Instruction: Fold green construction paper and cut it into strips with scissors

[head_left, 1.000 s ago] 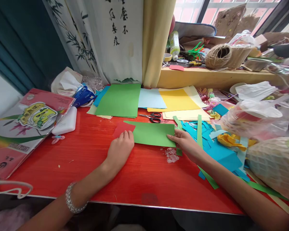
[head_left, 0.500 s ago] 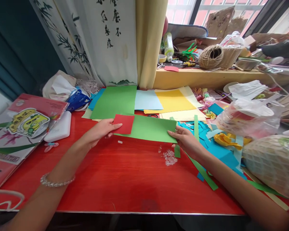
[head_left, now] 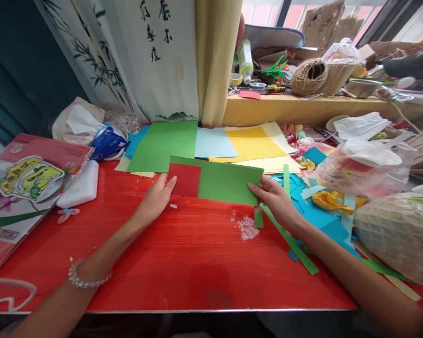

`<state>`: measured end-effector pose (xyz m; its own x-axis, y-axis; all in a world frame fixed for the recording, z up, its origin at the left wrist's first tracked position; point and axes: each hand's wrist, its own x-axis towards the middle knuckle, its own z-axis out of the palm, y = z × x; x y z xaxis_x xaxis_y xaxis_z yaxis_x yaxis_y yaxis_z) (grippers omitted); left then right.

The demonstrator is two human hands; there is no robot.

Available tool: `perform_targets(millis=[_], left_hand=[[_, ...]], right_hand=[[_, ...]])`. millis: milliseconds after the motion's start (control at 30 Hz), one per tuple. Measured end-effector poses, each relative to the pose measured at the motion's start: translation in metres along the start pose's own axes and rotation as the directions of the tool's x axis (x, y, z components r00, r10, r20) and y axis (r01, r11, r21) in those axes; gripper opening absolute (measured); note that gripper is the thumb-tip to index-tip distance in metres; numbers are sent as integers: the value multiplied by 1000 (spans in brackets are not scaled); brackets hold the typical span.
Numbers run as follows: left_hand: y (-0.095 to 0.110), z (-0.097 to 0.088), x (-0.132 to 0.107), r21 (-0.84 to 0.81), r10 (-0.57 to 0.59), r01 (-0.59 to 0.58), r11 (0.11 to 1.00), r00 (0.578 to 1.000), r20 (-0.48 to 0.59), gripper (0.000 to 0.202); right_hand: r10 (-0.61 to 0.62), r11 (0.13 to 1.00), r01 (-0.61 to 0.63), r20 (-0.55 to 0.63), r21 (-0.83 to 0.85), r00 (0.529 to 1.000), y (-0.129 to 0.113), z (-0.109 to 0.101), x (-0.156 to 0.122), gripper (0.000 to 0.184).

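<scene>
Both hands hold up a long strip of green paper (head_left: 229, 184) above the red table. At its left end a square of red paper (head_left: 185, 180) lies against its front face. My left hand (head_left: 158, 192) pinches the left edge of the red square, together with the green strip's end, thumb in front. The right end of the green strip is pinched by my right hand (head_left: 271, 192), thumb in front and fingers behind. Just below the right hand lies a small green paper scrap (head_left: 258, 217), near a patch of whitish flakes (head_left: 247, 228).
Behind lie green (head_left: 165, 145), pale blue (head_left: 215, 142) and yellow (head_left: 255, 144) paper sheets. Blue paper scraps (head_left: 324, 223) and green strips (head_left: 292, 241) crowd the right side. A pink folder (head_left: 31, 188) lies left, and twine (head_left: 309, 77) sits on the sill.
The red square now lines up with the green strip's left end, where it stuck out before. My left hand moved right and the strip is tilted more upright.
</scene>
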<state>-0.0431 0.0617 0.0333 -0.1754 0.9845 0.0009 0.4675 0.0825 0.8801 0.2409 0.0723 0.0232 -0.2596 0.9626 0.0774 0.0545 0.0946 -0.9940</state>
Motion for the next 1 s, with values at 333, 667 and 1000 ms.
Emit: perform_targets(millis=[333,667,1000], left_hand=[[-2,-1,4,-113,2,8,994,996,87,32],[-10,8,-6,-80,-36,35,996,999,-15,31],[3,-12,3,-128,-86,101,987,989,121,44]], right_hand=[[70,996,-72,36,47,997,-2,-3,3,33],[186,981,-187,18,59,982,-1,-3,2,35],[251,959,-247,-9,138,968,-1,-2,1,27]])
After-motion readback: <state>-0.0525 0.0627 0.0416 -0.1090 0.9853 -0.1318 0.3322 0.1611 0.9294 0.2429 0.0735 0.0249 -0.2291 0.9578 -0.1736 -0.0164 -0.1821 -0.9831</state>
